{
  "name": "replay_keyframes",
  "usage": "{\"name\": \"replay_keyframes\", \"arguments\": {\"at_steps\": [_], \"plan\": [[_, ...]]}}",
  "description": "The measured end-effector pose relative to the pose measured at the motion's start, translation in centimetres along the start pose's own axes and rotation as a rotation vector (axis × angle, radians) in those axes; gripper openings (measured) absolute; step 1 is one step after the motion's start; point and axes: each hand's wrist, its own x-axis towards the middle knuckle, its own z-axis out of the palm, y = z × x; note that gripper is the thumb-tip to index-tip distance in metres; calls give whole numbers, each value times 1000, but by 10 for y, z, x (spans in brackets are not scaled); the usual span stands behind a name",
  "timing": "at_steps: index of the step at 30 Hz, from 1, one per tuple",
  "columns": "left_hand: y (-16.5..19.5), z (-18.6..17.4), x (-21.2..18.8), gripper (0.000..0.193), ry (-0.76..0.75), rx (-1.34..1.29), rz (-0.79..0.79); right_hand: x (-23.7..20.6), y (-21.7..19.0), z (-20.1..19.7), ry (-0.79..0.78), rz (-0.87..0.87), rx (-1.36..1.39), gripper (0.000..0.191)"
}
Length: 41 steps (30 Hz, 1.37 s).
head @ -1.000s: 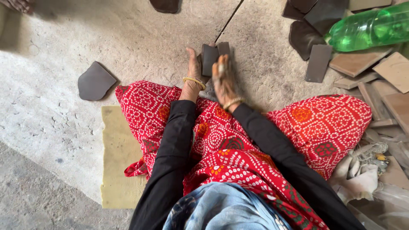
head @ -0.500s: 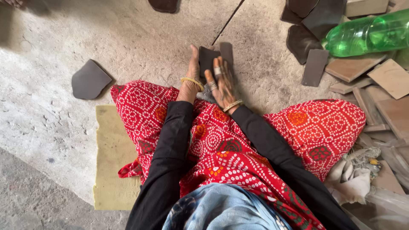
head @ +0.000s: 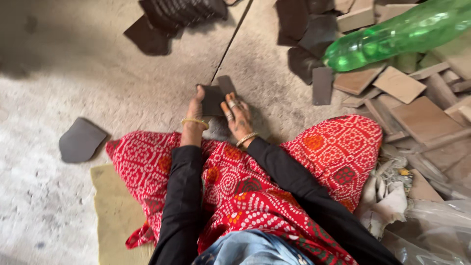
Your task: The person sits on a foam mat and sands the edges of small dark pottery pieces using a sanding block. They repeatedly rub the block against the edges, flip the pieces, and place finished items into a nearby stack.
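A flat dark grey clay piece (head: 213, 99) lies on the concrete floor in front of my knees. My left hand (head: 195, 109) grips its left edge, a gold bangle on the wrist. My right hand (head: 237, 116), with rings and a bangle, rests fingers spread on its right side. A second narrow dark piece (head: 227, 84) pokes out just beyond the fingers. Both arms are in black sleeves over red patterned cloth (head: 235, 186).
A rounded dark slab (head: 80, 141) lies at left. Several dark pieces (head: 306, 34) and tan tiles (head: 407, 98) are piled at right under a green plastic bottle (head: 392, 34). A ridged dark object (head: 181, 12) sits at top. A yellowish mat (head: 115, 216) is under me.
Both hands stay on the dark piece; the right hand's fingers have spread flatter over it. The camera has shifted, so the scene sits lower and more left in view.
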Motion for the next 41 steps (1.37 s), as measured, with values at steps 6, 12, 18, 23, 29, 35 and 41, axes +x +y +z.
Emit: {"name": "replay_keyframes", "arguments": {"at_steps": [6, 12, 18, 23, 29, 35, 41], "plan": [[12, 14, -12, 76, -26, 22, 89, 33, -23, -25, 20, 171, 200, 29], [14, 20, -19, 88, -11, 43, 159, 23, -32, -30, 10, 240, 175, 27], [13, 20, -12, 91, 43, 70, 198, 15, -28, -24, -180, 249, 112, 44], [12, 23, -14, 79, -62, -46, 188, 28, -26, -25, -218, 198, 208, 63], [16, 43, -27, 80, -181, -82, 269, 26, -33, -37, -206, -18, 16, 57], [20, 53, -40, 90, -171, -30, 268, 42, -43, -51, -255, -26, 22, 67], [15, 41, -24, 97, -187, -122, 289, 22, -66, -45, -399, -110, -107, 72]]}}
